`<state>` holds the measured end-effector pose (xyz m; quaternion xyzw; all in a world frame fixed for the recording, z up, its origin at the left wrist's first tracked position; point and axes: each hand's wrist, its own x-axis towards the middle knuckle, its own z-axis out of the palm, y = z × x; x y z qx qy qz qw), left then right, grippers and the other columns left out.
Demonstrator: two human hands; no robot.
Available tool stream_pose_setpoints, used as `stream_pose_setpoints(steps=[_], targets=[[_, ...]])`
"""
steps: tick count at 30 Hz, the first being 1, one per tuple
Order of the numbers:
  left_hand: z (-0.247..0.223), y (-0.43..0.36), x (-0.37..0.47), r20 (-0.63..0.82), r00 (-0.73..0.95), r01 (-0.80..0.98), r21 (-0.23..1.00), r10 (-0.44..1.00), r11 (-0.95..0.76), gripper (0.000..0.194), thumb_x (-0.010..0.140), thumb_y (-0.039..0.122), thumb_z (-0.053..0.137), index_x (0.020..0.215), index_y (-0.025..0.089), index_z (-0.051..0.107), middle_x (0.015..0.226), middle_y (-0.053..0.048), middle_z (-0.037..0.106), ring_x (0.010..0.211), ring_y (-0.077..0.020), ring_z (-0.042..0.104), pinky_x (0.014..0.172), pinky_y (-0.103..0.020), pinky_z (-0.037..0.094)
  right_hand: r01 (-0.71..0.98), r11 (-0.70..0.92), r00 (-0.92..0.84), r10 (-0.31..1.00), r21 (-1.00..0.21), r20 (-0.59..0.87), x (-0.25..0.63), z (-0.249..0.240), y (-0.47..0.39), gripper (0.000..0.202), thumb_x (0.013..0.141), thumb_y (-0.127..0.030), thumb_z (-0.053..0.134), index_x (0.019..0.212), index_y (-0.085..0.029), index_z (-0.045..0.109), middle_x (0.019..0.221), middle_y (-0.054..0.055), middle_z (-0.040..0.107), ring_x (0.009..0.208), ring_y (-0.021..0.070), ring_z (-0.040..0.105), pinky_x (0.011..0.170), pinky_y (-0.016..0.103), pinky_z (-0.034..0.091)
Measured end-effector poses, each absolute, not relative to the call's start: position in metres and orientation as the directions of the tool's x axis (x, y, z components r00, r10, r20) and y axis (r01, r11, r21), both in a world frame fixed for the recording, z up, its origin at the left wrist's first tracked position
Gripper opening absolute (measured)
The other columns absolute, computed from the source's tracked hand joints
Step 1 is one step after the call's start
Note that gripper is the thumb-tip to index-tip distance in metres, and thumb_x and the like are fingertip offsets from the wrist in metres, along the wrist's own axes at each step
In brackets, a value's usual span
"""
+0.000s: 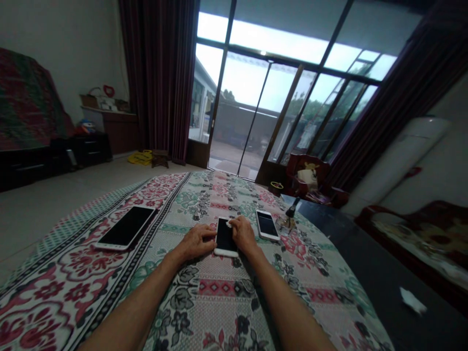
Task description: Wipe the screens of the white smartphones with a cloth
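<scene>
A white-framed smartphone (224, 239) with a dark screen lies flat on the patterned cloth before me. My left hand (199, 240) grips its left edge, fingers closed against the side. Over the upper right of the screen, my right hand (243, 233) pinches a small white wad of tissue (229, 224) and presses it to the glass. A second white phone (267, 225) lies just right of my right hand. Farther left is a larger tablet-like device (127, 227) with a black screen and white frame. Neither hand touches these two.
A floral tablecloth (215, 312) covers the table. Right of the phones stands a small clear bottle with a dark top (290, 217). A crumpled white tissue (412, 300) lies on the dark surface at right. Beyond are a wooden chair (309, 178) and glass doors (252, 107).
</scene>
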<state>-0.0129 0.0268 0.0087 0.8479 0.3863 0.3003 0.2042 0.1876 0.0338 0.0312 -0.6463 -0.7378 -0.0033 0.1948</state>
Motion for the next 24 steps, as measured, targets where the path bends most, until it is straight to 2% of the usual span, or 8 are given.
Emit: stream_pose_setpoints(steps=[5, 8, 19, 24], targets=[[0.013, 0.025, -0.012, 0.333, 0.526, 0.574, 0.54, 0.783, -0.615, 0.032, 0.076, 0.026, 0.06, 0.103, 0.022, 0.075, 0.091, -0.004, 0.07, 0.089, -0.0211, 0.059, 0.084, -0.031, 0.042, 0.95, 0.202, -0.123, 0.942, -0.237, 0.311, 0.192, 0.027, 0.016, 0.032, 0.091, -0.01, 0.046, 0.107, -0.021, 0.072, 0.104, 0.008, 0.062, 0.098, 0.0181, 0.055, 0.087, 0.024, 0.039], [0.013, 0.025, -0.011, 0.327, 0.521, 0.578, 0.545, 0.789, -0.607, 0.031, 0.075, 0.026, 0.06, 0.101, 0.024, 0.075, 0.09, -0.003, 0.07, 0.088, -0.0204, 0.058, 0.083, -0.031, 0.042, 0.947, 0.218, -0.137, 0.939, -0.236, 0.315, 0.193, 0.027, 0.011, 0.033, 0.091, -0.01, 0.046, 0.108, -0.021, 0.071, 0.103, 0.007, 0.063, 0.097, 0.0178, 0.056, 0.087, 0.024, 0.039], [0.009, 0.027, -0.012, 0.334, 0.519, 0.568, 0.554, 0.787, -0.609, 0.028, 0.077, 0.029, 0.059, 0.1, 0.024, 0.076, 0.09, -0.003, 0.07, 0.09, -0.0216, 0.058, 0.084, -0.031, 0.041, 0.962, 0.104, -0.032, 0.961, -0.253, 0.275, 0.194, 0.027, 0.051, 0.036, 0.089, -0.008, 0.045, 0.109, -0.018, 0.073, 0.106, 0.01, 0.064, 0.097, 0.0189, 0.059, 0.084, 0.024, 0.041], [0.011, 0.026, -0.013, 0.318, 0.528, 0.544, 0.586, 0.788, -0.601, 0.026, 0.077, 0.028, 0.059, 0.097, 0.024, 0.076, 0.087, -0.002, 0.069, 0.087, -0.0199, 0.057, 0.082, -0.03, 0.041, 0.962, 0.103, -0.03, 0.961, -0.254, 0.277, 0.196, 0.027, 0.058, 0.036, 0.089, -0.008, 0.044, 0.108, -0.017, 0.073, 0.106, 0.011, 0.065, 0.096, 0.0187, 0.06, 0.085, 0.024, 0.041]])
